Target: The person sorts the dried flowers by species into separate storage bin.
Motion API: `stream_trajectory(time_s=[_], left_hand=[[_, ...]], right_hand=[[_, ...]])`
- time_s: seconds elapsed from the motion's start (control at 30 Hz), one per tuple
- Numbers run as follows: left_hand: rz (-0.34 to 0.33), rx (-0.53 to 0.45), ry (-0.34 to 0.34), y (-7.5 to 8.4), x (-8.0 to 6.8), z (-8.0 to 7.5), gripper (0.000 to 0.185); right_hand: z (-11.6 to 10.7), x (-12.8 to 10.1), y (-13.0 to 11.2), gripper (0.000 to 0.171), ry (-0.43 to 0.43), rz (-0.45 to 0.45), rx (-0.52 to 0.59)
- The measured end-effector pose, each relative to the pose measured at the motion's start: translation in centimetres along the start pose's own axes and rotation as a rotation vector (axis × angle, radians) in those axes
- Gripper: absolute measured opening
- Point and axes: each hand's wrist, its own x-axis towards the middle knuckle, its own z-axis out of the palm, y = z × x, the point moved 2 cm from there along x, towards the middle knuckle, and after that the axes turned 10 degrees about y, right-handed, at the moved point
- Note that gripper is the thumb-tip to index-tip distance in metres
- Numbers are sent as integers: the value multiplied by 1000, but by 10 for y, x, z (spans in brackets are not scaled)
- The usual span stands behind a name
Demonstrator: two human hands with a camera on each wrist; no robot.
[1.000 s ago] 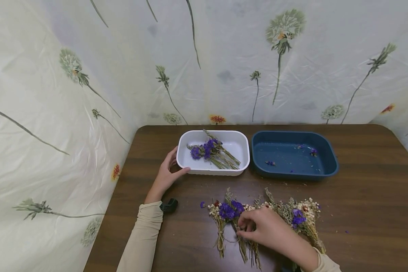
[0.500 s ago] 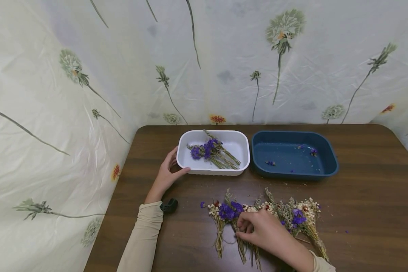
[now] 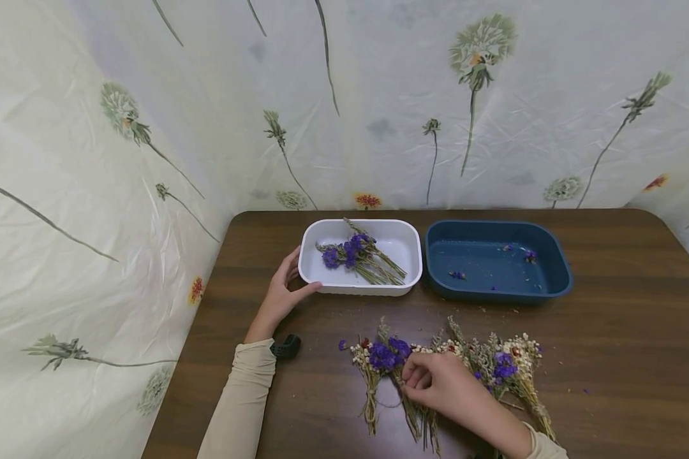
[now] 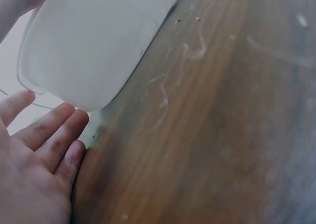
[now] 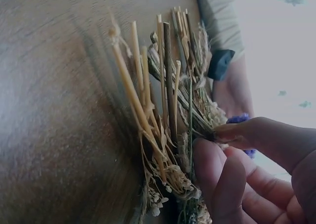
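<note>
My left hand rests at the left end of a white tray, thumb on its front rim. In the left wrist view, the fingers reach out nearly straight, tips against the tray's side. Purple dried flowers with cut stems lie inside that tray. At the front, my right hand pinches a purple-headed dried flower bundle between thumb and forefinger. In the right wrist view, its stems meet the fingertips, while paler stems of a neighbouring bundle stand nearer the camera.
A blue tray with a few fallen purple bits stands right of the white one. More dried bundles lie partly behind the right hand, another at the row's left end. Crumbs dot the wooden table; a floral-patterned sheet backs it.
The pinched bundle's purple heads have shifted slightly left and its stem ends have swung a little. My right forearm has moved slightly. The left hand and both trays have stayed put.
</note>
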Motion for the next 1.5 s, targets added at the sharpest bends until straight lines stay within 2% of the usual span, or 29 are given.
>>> stream_trajectory(time_s=[0.53, 0.73, 1.07, 1.5], left_hand=[[-5, -5, -1, -1, 0, 0, 91], [-15, -1, 1, -1, -1, 0, 91], [-6, 0, 2, 0, 0, 0, 91], [15, -19, -4, 2, 0, 0, 90]], right_hand=[[1, 2, 4, 11, -31, 39, 1], [2, 2, 5, 11, -25, 37, 29], [-3, 3, 4, 10, -22, 48, 142], [-14, 5, -6, 10, -6, 40, 174]])
